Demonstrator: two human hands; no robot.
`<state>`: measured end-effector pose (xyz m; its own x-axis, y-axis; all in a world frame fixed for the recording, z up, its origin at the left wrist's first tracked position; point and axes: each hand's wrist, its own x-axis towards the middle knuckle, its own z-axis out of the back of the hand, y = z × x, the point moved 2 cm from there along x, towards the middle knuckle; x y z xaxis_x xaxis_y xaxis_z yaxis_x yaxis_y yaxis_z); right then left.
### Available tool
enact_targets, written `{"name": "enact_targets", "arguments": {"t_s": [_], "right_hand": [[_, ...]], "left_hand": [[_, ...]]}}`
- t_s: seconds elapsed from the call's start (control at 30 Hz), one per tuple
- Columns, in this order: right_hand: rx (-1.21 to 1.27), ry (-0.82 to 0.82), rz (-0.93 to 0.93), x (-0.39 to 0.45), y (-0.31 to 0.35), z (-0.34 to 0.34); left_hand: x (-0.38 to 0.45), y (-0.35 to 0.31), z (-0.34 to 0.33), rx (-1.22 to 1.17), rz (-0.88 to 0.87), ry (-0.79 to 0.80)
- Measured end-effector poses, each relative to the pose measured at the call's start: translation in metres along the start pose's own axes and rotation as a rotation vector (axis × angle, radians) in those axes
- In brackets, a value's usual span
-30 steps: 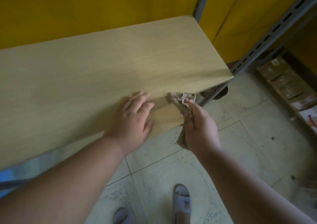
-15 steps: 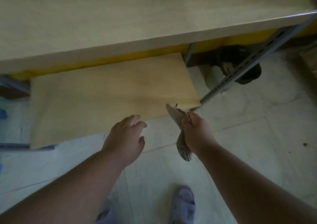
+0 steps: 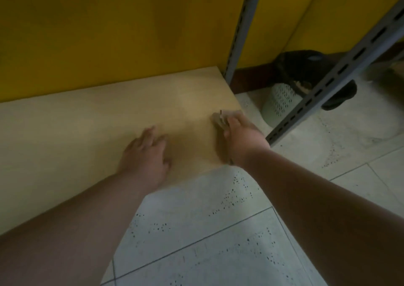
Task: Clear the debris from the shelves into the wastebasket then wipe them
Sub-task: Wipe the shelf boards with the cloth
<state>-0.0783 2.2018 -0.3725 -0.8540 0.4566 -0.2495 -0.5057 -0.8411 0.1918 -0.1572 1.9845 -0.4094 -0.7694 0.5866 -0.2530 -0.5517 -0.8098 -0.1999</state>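
Observation:
A pale wooden lower shelf (image 3: pixel 87 128) lies low against the yellow wall, and I see no debris on it. My left hand (image 3: pixel 146 152) rests flat on its front part with fingers spread. My right hand (image 3: pixel 242 137) is closed on a crumpled brown cloth (image 3: pixel 218 120), pressed on the shelf near its right front corner. A pale green perforated wastebasket (image 3: pixel 277 104) with a black bag (image 3: pixel 299 67) stands on the floor to the right of the shelf, partly hidden behind a metal upright.
Two grey slotted metal uprights (image 3: pixel 238 29) (image 3: pixel 341 67) frame the shelf's right end. A yellow wall (image 3: pixel 109 29) backs the shelf. Speckled pale floor tiles (image 3: pixel 218 231) lie in front and to the right.
The view dropped from the upper shelf to the lower one. Both hands moved down onto the lower shelf, the right one still gripping the cloth, which now rests on the board.

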Motion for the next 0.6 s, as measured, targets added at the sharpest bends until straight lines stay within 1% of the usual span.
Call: {"name": "enact_targets", "arguments": {"t_s": [0.07,0.17,0.23,0.33,0.47,0.6], "right_hand": [[-0.112,0.045,0.093,0.005,-0.01,-0.031],[-0.146,-0.016,0.151,0.009,-0.024,-0.058],[-0.145,-0.052,0.163,0.011,-0.027,-0.061],[-0.148,-0.033,0.171,0.014,-0.028,-0.057],[-0.167,-0.054,0.18,0.023,-0.034,-0.057],[-0.176,-0.091,0.173,0.034,-0.038,-0.061]], "left_hand": [[0.01,0.007,-0.016,0.028,-0.01,-0.015],[0.017,0.01,-0.038,0.061,0.005,-0.043],[0.017,0.01,-0.043,0.079,0.01,-0.063],[0.017,0.01,-0.042,0.098,0.011,-0.039],[0.014,0.013,-0.043,0.083,0.031,-0.11],[0.016,0.017,-0.047,0.08,0.024,-0.14]]}}
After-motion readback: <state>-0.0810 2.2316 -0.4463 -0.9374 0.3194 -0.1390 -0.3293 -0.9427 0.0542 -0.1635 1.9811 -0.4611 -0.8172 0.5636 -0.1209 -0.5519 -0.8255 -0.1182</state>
